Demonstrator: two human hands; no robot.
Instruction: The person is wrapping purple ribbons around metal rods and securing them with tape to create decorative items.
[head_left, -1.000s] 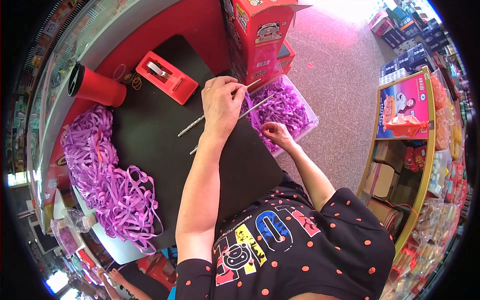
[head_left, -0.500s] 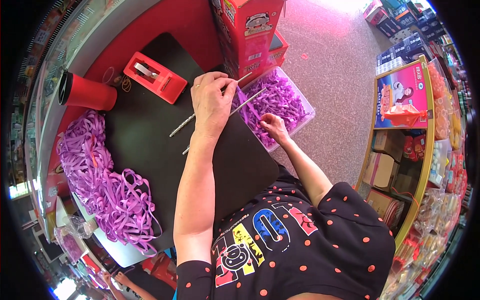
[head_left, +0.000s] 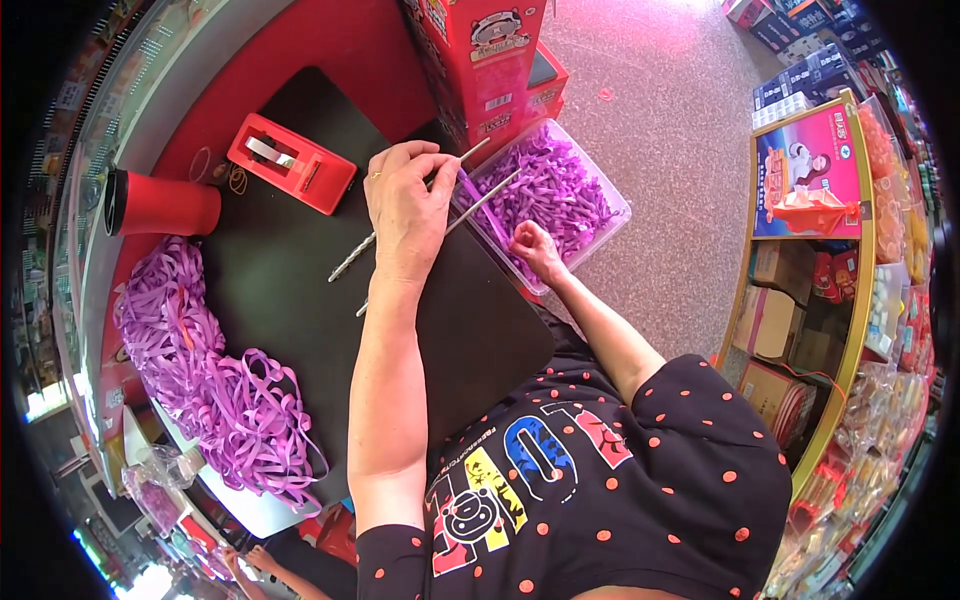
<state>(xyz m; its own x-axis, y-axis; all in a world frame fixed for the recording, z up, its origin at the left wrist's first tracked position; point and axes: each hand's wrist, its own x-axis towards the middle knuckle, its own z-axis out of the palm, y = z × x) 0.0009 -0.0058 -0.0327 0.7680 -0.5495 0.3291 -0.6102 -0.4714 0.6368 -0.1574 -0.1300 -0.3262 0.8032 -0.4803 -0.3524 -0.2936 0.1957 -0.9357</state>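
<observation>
My left hand [head_left: 408, 205] is closed in a pinch around a thin metal rod [head_left: 352, 257] with a spiral-grooved end like a long drill bit. A second metal rod [head_left: 485, 205] slants beneath that hand, reaching from the black tabletop over a clear plastic tub [head_left: 618, 222]. Cut purple ribbon pieces [head_left: 560, 180] fill the tub. My right hand [head_left: 537, 250] is above the tub's near side, its fingertips pinched on a purple ribbon that stretches toward my left hand. A large tangled heap of purple ribbon [head_left: 180, 320] lies at the table's left edge.
On the black table [head_left: 280, 270] are a red tape dispenser [head_left: 292, 163], a red cup [head_left: 165, 203] lying on its side and rubber bands [head_left: 238, 180]. Tall red boxes [head_left: 490, 70] stand behind the tub. A gold-framed shelf [head_left: 855, 290] is at right. Another person's arms show at lower left.
The view has shifted slightly, so the table items sit a little further left. Both hands keep nearly the same pose, the left on the rod and the right pinching by the tub.
</observation>
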